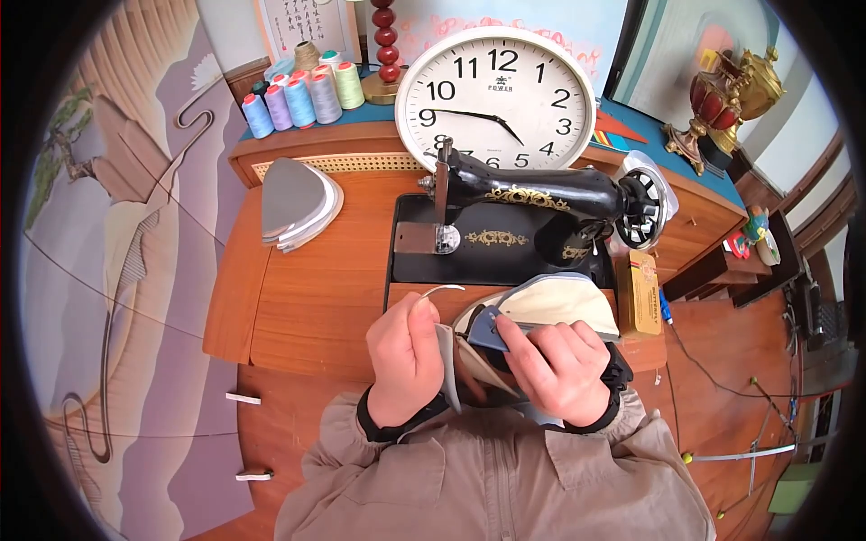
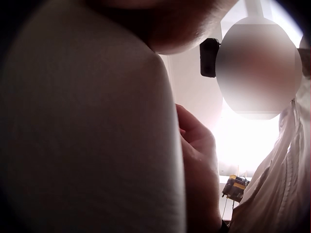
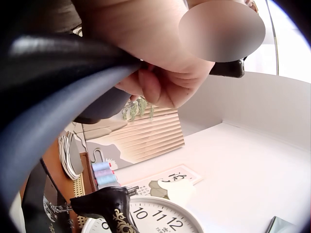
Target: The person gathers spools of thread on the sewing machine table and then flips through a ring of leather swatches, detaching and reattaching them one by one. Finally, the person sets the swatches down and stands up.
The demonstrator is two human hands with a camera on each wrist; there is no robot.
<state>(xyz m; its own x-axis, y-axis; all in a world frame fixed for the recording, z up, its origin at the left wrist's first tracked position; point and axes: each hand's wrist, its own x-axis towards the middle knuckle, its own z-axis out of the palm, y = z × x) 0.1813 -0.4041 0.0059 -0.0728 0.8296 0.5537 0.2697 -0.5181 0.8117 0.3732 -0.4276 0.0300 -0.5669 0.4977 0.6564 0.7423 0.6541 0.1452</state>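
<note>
At the person's chest, the left hand [image 1: 406, 361] pinches a thin white strip [image 1: 444, 288] between thumb and fingers; a grey panel edge [image 1: 446, 361] runs beside its palm. The right hand [image 1: 559, 370] grips a sewn piece by its blue part [image 1: 485, 330], index finger lying on it. Cream fabric [image 1: 559, 302] of that piece spreads behind the right hand. A broad pale panel [image 2: 97, 131] fills much of the left wrist view. In the right wrist view, the blue edge [image 3: 73, 99] reaches the curled fingers of the right hand [image 3: 155, 53].
A black sewing machine [image 1: 532, 194] stands behind the hands, a large clock [image 1: 496, 90] behind it. Stacked grey and white panels [image 1: 298, 203] lie on the table at left. Thread spools [image 1: 300, 99] line the back shelf; a yellow box [image 1: 641, 293] stands at right.
</note>
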